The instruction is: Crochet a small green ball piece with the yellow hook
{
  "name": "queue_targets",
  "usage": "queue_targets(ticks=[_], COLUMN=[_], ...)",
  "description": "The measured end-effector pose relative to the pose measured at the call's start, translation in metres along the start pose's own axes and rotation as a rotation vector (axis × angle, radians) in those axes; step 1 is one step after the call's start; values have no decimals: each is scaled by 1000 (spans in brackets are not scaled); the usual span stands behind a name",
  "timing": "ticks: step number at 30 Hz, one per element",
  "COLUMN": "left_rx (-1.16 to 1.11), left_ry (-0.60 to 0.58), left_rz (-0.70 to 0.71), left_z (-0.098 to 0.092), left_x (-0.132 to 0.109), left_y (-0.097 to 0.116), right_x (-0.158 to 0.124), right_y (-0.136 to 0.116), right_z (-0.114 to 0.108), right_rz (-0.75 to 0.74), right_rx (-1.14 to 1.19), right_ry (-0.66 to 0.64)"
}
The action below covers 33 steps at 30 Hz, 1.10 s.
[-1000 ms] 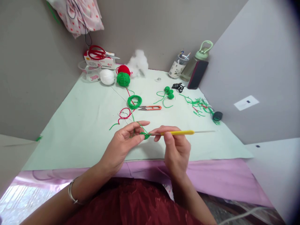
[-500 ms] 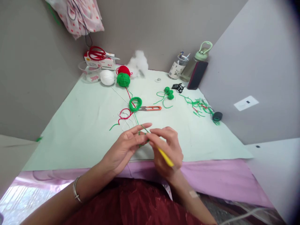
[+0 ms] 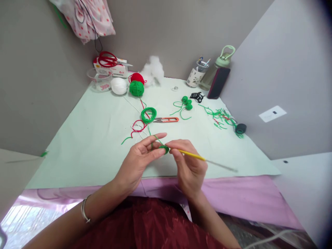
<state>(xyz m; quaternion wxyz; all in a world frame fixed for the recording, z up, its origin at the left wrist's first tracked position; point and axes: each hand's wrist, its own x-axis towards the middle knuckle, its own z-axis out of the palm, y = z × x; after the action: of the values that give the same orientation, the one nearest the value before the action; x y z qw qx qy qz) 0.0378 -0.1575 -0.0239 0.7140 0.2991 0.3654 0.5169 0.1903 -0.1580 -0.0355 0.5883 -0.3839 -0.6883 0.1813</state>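
Between thumb and fingers, my left hand [image 3: 138, 159] pinches a small green crochet piece [image 3: 164, 149]. Green yarn [image 3: 158, 139] runs from the piece over the raised index finger and back toward a green yarn coil [image 3: 148, 115]. My right hand [image 3: 190, 162] is closed on a yellow-handled crochet hook [image 3: 193, 154], whose metal shaft sticks out to the right. The hook's working tip is at the green piece, hidden by the fingertips. Beyond the hands lie orange thread snips [image 3: 168, 119], their blades beside the coil.
Green [image 3: 136, 89], red and white [image 3: 119, 85] yarn balls stand at the back left, near white stuffing [image 3: 155, 71] and red scissors [image 3: 107, 59]. Small green balls [image 3: 187, 102], a black hair claw [image 3: 197, 97], yarn scraps [image 3: 220, 116] and a bottle [image 3: 215, 72] are on the right.
The hook has swung from pointing down toward me to lying nearly level, pointing right. My right hand has turned with it. The green coil has shifted slightly left.
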Motion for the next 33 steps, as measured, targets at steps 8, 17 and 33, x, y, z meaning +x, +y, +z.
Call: queue_targets(ticks=[8,17,33], left_rx=[-117,140,232], left_ry=[-52,-73,36], left_rz=[-95,37,123], left_z=[-10,-7,-9], left_x=[8,-2,-2], left_y=[4,4,3], right_x=[4,5,4], right_y=[2,0,-2], right_z=[-8,-7,-9], right_rz=[103,380,249], right_rx=[104,338,252], right_ry=[113,11,13])
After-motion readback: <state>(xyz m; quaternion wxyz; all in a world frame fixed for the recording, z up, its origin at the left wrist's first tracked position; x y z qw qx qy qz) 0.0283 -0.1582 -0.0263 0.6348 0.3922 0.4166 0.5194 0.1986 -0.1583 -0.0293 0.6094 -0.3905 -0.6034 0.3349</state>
